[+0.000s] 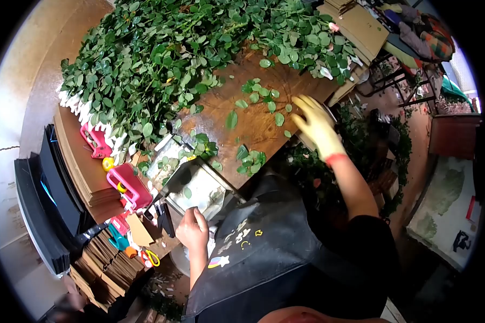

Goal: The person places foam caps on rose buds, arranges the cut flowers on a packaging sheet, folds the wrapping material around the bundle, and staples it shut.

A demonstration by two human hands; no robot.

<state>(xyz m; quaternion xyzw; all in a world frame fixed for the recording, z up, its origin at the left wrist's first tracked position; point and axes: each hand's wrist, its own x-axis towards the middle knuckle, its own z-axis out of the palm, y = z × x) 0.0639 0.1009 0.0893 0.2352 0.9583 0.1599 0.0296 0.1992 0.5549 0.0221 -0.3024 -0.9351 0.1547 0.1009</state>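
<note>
My right hand [313,123], in a pale yellow glove with a red band at the wrist, is open with fingers spread. It reaches over the edge of the wooden table [226,124], beside loose green leaves [261,94]. Bare and curled closed, my left hand [193,230] is low in front of a metal-framed box [196,188] with a pale inside. Whether anything is in its fingers is hidden. A black-handled tool [166,219] lies just left of it. A big heap of leafy green stems [161,59] covers the far side of the table.
Pink tape dispensers [129,185], yellow-handled scissors [151,258] and cardboard stacks [83,172] crowd the left side. Flat cardboard [355,29] is at the upper right. Dark leafy cuttings [355,161] lie below the table's right edge. A black apron [264,237] covers my front.
</note>
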